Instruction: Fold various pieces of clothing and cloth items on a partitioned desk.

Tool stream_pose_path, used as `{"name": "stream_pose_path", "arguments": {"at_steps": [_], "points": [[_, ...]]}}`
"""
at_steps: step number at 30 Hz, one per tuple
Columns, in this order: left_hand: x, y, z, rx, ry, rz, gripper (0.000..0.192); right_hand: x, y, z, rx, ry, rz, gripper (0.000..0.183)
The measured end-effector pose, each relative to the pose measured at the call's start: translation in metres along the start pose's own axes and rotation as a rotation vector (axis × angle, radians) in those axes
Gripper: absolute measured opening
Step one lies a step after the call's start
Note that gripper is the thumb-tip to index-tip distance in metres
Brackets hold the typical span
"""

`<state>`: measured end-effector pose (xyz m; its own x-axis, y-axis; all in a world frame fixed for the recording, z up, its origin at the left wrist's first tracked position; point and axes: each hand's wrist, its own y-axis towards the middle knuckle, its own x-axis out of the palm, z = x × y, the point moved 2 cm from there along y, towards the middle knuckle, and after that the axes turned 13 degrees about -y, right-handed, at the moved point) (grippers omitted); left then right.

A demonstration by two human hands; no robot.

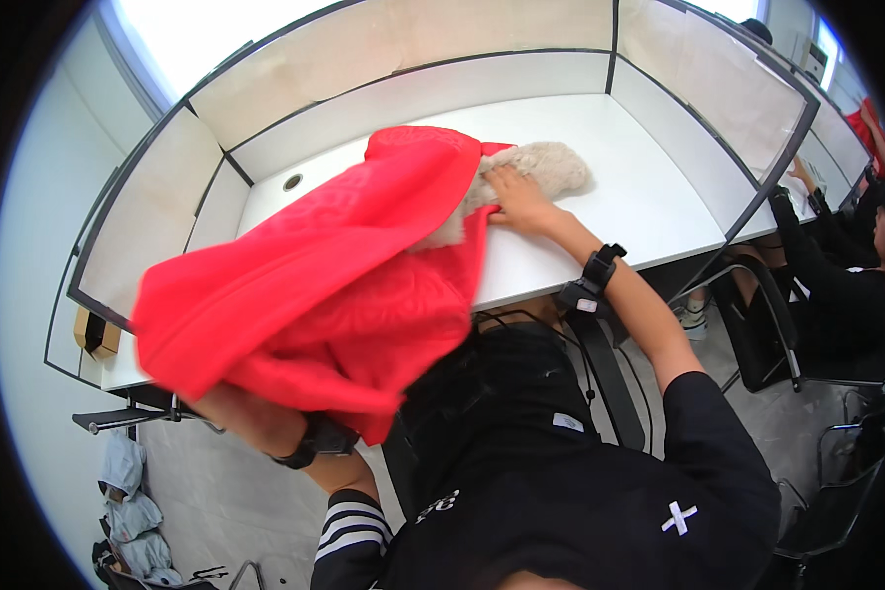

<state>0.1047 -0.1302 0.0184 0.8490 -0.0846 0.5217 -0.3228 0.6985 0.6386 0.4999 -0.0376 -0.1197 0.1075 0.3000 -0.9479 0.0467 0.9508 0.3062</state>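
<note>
A large red cloth with a faint raised pattern lies partly over the white desk, its near part lifted off the desk towards the left. Beige fluffy fur shows beside and beneath the red cloth, spreading to the right. My right hand rests with fingers spread on this fur, close to the cloth's edge. Under the raised part of the red cloth is my left hand; its fingers are hidden, and only the wrist and forearm show, so its grip cannot be seen. Each wrist wears a black strap with a small device.
Low partitions surround the desk on the back and sides. A round cable hole is at the back left. An open cardboard box stands beyond the left partition. Black cables hang below the desk. At right, a person sits near a black chair.
</note>
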Motion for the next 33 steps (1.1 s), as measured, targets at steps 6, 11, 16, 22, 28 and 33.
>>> {"name": "stream_pose_path", "arguments": {"at_steps": [6,11,16,22,28,33], "points": [[-0.033,0.044,0.008,0.079,0.128,0.052,0.037,0.004,0.001,0.121,0.430,-0.056,-0.204,0.050],[-0.052,0.076,-0.001,0.065,0.215,0.100,0.035,-0.012,-0.038,0.203,0.728,-0.214,-0.155,0.038],[-0.078,0.105,-0.012,0.010,0.294,0.096,0.034,-0.019,-0.054,0.231,0.760,-0.152,-0.245,0.044],[-0.101,0.156,-0.059,0.222,0.762,-0.117,0.028,-0.070,-0.055,0.134,0.398,-0.120,0.058,0.048],[-0.083,0.097,-0.113,-0.118,1.536,-0.383,0.058,-0.075,-0.058,0.006,-0.287,-0.091,-0.059,0.040],[-0.037,-0.009,-0.144,-0.435,1.060,-1.176,0.061,-0.045,-0.033,0.043,-0.181,-0.110,0.071,0.060]]}}
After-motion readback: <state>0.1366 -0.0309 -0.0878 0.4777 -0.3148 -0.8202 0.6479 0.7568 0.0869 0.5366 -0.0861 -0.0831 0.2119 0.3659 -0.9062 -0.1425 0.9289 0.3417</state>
